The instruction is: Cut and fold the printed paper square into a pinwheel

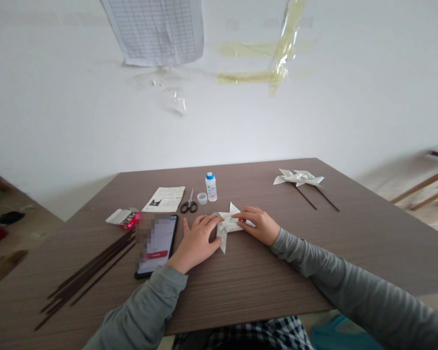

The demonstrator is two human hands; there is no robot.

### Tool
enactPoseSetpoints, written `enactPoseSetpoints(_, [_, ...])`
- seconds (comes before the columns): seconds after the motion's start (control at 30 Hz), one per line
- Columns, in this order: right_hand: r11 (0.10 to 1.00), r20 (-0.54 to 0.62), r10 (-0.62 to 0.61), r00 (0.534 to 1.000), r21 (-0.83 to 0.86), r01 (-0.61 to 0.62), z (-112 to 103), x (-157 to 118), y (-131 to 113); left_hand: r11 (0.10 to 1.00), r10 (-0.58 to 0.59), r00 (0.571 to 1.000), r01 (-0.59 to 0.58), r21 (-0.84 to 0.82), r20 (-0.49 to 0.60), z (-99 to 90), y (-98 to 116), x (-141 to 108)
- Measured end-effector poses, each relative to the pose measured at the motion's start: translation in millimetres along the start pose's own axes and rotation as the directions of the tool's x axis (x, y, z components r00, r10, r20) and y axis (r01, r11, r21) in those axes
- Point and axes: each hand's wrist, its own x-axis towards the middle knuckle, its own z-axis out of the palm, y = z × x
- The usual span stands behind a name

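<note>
A folded pinwheel of printed paper (229, 224) lies on the table in front of me, its pointed blades spread. My left hand (199, 243) holds its left side, thumb near the lower blade and fingers on the upper left edge. From the right, my right hand (261, 226) grips it with thumb and fingertips near the middle and right blade. The fingers hide parts of the paper. Just beyond stand a white glue bottle with a blue cap (211, 188) and a small translucent cap (202, 198). Black-handled scissors (189, 206) lie beside them.
A phone (156, 248) lies left of my left hand, near several dark sticks (91, 267). An opened red and white box (124, 218) and folded printed paper (164, 199) sit behind. Two finished-looking pinwheels on sticks (299, 178) rest at the table's (354, 243) back right.
</note>
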Motion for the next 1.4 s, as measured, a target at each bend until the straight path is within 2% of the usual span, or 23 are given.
enactPoseSetpoints(0.13, [0.999,-0.023,0.015,1.0,-0.044,-0.016,-1.8,0.2,6.0,1.0,-0.005,1.0,0.005,-0.015,0.013,0.8,-2.6,0.9])
enactPoseSetpoints(0.37, [0.99,0.1,0.04,0.994,-0.137,-0.026,3.2,-0.8,15.6,1.0,-0.001,1.0,0.001,-0.03,0.0,5.0,-6.2,3.0])
enactPoseSetpoints(0.6, [0.97,0.153,0.091,0.984,-0.238,-0.053,-3.0,-1.8,3.2,0.999,0.028,0.994,-0.032,-0.03,-0.11,9.3,-9.0,2.8])
enactPoseSetpoints(0.87, [0.972,0.151,0.056,0.987,-0.234,-0.019,-0.3,-2.9,-4.8,1.0,0.002,0.99,-0.005,-0.021,-0.141,9.0,-9.2,3.3])
enactPoseSetpoints(1.0, [0.978,0.139,0.044,0.989,-0.209,-0.014,-0.4,-2.0,-4.6,1.0,-0.017,0.992,0.015,-0.016,-0.127,6.9,-3.0,1.5])
enactPoseSetpoints(1.17, [0.966,0.095,0.109,0.99,-0.247,-0.083,-2.1,-1.1,0.6,0.999,-0.047,0.992,0.048,0.013,-0.114,10.7,7.0,0.5])
enactPoseSetpoints(1.4, [0.967,0.115,0.079,0.99,-0.25,-0.048,-2.0,-1.3,0.0,0.996,-0.071,0.992,0.076,0.047,-0.101,12.6,14.4,2.5])
